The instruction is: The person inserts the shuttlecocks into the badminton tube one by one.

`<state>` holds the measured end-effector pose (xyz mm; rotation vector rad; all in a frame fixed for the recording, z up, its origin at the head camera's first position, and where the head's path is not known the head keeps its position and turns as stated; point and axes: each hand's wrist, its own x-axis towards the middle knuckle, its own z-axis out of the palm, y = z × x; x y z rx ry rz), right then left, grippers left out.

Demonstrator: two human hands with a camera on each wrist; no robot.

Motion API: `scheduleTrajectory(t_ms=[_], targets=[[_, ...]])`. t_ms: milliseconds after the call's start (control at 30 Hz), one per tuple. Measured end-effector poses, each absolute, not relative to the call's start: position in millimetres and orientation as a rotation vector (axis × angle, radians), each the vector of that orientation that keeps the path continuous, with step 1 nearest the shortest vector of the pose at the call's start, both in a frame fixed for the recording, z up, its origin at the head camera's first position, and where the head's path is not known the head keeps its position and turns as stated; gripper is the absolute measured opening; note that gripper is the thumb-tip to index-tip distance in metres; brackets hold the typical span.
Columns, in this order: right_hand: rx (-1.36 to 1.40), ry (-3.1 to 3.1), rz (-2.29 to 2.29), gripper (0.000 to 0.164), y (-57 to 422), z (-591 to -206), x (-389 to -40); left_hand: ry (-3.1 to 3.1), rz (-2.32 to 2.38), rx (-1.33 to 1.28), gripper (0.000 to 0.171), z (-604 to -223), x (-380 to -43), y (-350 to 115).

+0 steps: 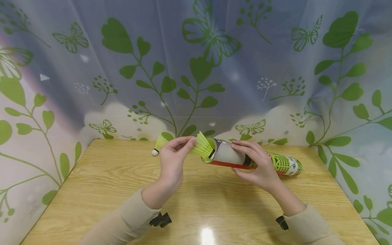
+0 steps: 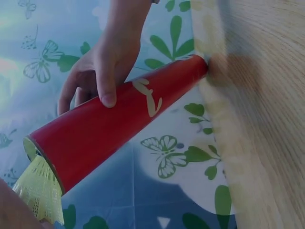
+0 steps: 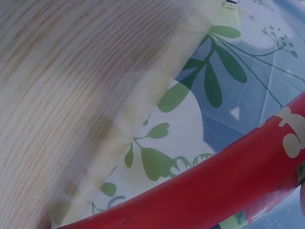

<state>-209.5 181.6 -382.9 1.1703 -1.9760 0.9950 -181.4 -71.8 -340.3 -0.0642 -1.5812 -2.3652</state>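
Observation:
A yellow shuttlecock [image 1: 202, 145] is pinched at its skirt between the thumb and fingers of my left hand [image 1: 173, 158]. Its white cork, with a black band, sits at the open mouth of a shuttlecock tube [image 1: 226, 154]. My right hand [image 1: 258, 165] grips the tube around its middle, holding it tilted with the mouth toward the left. In the left wrist view the red side of the tube [image 2: 124, 124] faces the camera, and the skirt of the shuttlecock [image 2: 40, 186] sticks out of its mouth. The right wrist view shows mostly the red tube wall [image 3: 190, 191].
A second yellow shuttlecock [image 1: 158, 145] lies near the back edge of the wooden table [image 1: 122, 180], just left of my left hand. Behind the table hangs a curtain [image 1: 196, 85] printed with leaves and butterflies. Black straps [image 1: 160, 220] are worn at both wrists.

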Motion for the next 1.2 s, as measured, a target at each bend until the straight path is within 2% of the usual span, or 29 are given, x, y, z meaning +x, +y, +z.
scheduleTrajectory(t_ms=[433, 767, 1200], targets=[[1.195, -1.932, 0.984, 0.063, 180.6, -383.3, -209.5, -2.006, -2.039, -0.423, 0.012, -344.5, -180.7, -80.2], [1.198, -1.936, 0.990, 0.061, 180.6, -383.8, -209.2, -2.168, -1.924, -0.533, 0.009, -340.1, -182.7, -86.7], [1.232, -1.930, 1.028, 0.060, 172.1, -365.9, -192.4, -2.215, -1.830, -0.643, 0.007, -341.4, -184.1, -80.5]])
